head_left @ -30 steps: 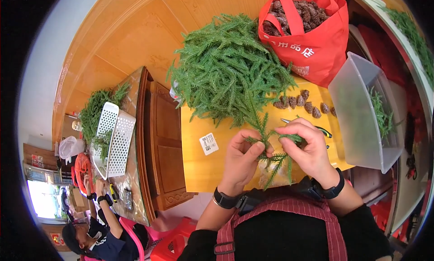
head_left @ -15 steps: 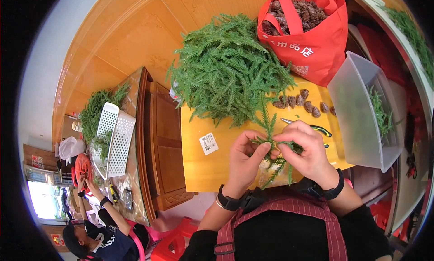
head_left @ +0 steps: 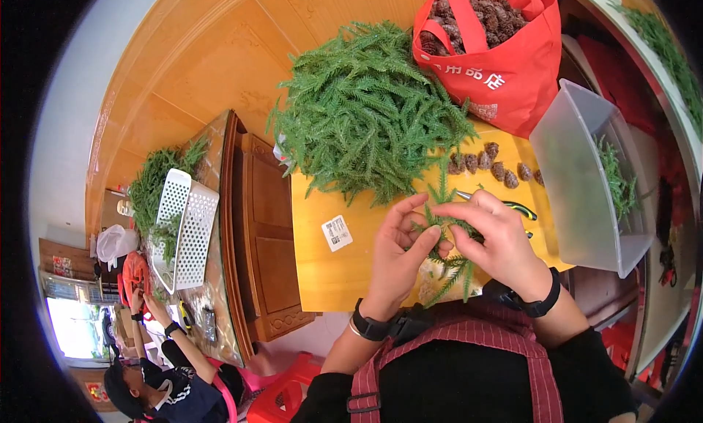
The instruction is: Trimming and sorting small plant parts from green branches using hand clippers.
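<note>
Print noted on two items. Red bag (head_left: 538, 79): row of large white Chinese characters (head_left: 474, 74) across the front, sloping down to the right; pale square code (head_left: 483, 110) beneath. White card (head_left: 337, 231), lying on the yellow bench (head_left: 315, 280): dark square code (head_left: 335, 240) plus fine dark print, too small to read. Red wall sheet (head_left: 62, 265), far left: markings illegible.

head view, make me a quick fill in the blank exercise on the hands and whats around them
1. The left hand and right hand hold conifer sprigs coloured ____.
2. The red tote bag is packed with brown ____.
3. The translucent plastic bin stands to the ____ of the large conifer pile.

Missing words: green; pine cones; right.
</note>
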A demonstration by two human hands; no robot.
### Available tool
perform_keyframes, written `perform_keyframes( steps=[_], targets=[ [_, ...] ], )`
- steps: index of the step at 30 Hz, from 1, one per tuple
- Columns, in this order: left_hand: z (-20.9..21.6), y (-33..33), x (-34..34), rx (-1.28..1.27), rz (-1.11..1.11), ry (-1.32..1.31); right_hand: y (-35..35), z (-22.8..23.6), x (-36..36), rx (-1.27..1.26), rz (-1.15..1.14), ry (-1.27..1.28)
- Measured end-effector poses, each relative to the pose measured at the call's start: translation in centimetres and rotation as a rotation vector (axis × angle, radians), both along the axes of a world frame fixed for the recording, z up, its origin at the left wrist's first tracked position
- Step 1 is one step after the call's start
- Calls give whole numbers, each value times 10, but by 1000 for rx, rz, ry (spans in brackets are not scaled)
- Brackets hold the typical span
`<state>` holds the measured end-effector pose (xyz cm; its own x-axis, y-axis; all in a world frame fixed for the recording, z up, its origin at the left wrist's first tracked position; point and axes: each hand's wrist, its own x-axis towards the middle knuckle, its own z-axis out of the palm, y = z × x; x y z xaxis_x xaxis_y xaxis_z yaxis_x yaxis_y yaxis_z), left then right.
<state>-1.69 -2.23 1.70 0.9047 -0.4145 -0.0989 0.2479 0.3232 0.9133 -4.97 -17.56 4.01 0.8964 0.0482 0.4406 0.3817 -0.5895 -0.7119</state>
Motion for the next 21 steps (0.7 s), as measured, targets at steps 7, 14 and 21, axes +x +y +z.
perform_keyframes(
  steps=[7, 14, 21],
  targets=[
    [-1, -4, -3, -28, 41, 67, 2, 1, 0, -4, -51, -21],
    [-13, -2, -6, -114, 54, 109, 1, -5, 1, -15, -75, -34],
    [-17, -3, -6, 50, 0, -82, -3, -6, 2, -34, -106, -23]
  ],
)
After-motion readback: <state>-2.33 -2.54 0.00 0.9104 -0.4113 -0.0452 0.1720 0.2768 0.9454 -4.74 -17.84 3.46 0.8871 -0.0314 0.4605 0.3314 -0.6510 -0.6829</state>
